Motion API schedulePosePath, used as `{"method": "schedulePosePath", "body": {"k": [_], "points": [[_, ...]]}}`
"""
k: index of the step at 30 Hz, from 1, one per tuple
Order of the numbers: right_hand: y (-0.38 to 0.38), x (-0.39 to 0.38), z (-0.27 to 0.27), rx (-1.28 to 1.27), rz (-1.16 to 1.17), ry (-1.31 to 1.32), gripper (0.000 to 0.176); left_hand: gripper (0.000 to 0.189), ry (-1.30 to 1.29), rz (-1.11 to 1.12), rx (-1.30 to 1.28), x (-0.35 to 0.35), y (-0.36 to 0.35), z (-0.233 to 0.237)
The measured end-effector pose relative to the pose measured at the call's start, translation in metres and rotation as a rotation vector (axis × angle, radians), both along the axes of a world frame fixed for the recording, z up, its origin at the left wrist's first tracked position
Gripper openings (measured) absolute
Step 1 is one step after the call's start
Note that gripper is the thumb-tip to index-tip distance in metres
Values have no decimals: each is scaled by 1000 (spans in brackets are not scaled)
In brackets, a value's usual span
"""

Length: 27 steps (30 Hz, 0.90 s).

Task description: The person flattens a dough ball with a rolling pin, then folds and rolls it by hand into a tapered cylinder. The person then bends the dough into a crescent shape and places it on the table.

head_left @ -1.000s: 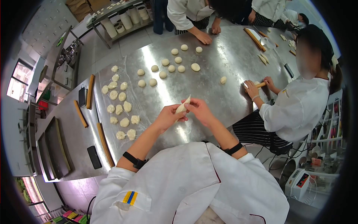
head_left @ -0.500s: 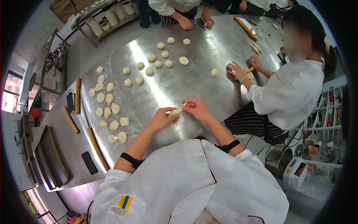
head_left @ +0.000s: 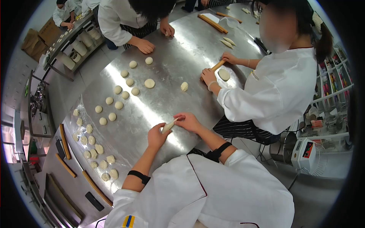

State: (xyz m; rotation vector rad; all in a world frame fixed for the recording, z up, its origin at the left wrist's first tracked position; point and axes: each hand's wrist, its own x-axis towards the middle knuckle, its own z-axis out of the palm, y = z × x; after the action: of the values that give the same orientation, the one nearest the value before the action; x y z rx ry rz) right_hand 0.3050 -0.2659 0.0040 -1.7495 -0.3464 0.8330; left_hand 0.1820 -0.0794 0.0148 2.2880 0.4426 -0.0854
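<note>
Between my two hands is a long, pale piece of dough [head_left: 167, 127] with tapered ends, held just above the steel table. My left hand [head_left: 156, 135] wraps its fingers round the lower end. My right hand [head_left: 187, 122] pinches the upper, pointed tip. Left of my hands, round dough balls [head_left: 119, 105] sit in loose rows on the metal. Farther left, rougher dough lumps [head_left: 99, 148] lie under clear plastic film [head_left: 119, 161].
At right, a co-worker's hands hold a rolling pin [head_left: 218, 65] beside a flat dough disc [head_left: 224, 75]. Another person's hand [head_left: 146, 47] rests at the table's far edge. Wooden sticks [head_left: 96, 187] and a black phone-like object [head_left: 94, 201] lie at lower left.
My view has turned, so the table's contents appear shifted left and the dough balls lower. My hands still hold the dough. The co-worker's rolling pin now lies beside the disc, which shows fully.
</note>
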Motion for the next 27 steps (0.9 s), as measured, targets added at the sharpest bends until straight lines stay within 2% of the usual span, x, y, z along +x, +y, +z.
{"method": "schedulePosePath", "body": {"k": [1, 2, 6, 8, 9, 11, 12, 13, 17, 20, 22, 24, 25, 27], "points": [[-4, 6, -13, -74, 2, -202, 35, 59, 55, 8, 57, 2, -4, 5], [-8, 8, -25, -147, 16, -398, 38, 60, -85, -5, 100, -5, -2, -14], [-20, 13, -26, -81, -76, -258, 37, 56, -123, 102, 114, -28, 10, -32], [-31, 11, -34, -74, -75, -193, 35, 52, 8, 199, -87, -47, 15, -23], [-36, 11, -40, -24, -119, -171, 32, 52, 20, 215, -83, -58, 20, -27], [-44, 9, -52, 30, -149, -141, 29, 46, 75, 251, -308, -79, 27, -38], [-46, 6, -47, -3, -105, -231, 25, 37, 25, 274, -346, -87, 23, -35], [-47, 3, -42, -35, -63, -322, 22, 37, 30, 288, -343, -94, 22, -32], [-48, 1, -37, -124, 38, -393, 20, 29, 124, 288, -401, -113, 14, -31], [-46, 2, -40, -74, 17, -435, 22, 28, 135, 309, -421, -111, 6, -32], [-43, 3, -35, -83, 6, -445, 30, 28, 127, 331, -436, -99, 2, -23], [-40, 6, -27, -111, 54, -489, 34, 36, 46, 275, -145, -81, -3, -11], [-38, 7, -23, -135, 89, -531, 38, 36, 40, 287, -150, -71, -5, -5], [-35, 8, -25, -156, 146, -644, 38, 47, -65, 151, 21, -51, -8, 5]]}}
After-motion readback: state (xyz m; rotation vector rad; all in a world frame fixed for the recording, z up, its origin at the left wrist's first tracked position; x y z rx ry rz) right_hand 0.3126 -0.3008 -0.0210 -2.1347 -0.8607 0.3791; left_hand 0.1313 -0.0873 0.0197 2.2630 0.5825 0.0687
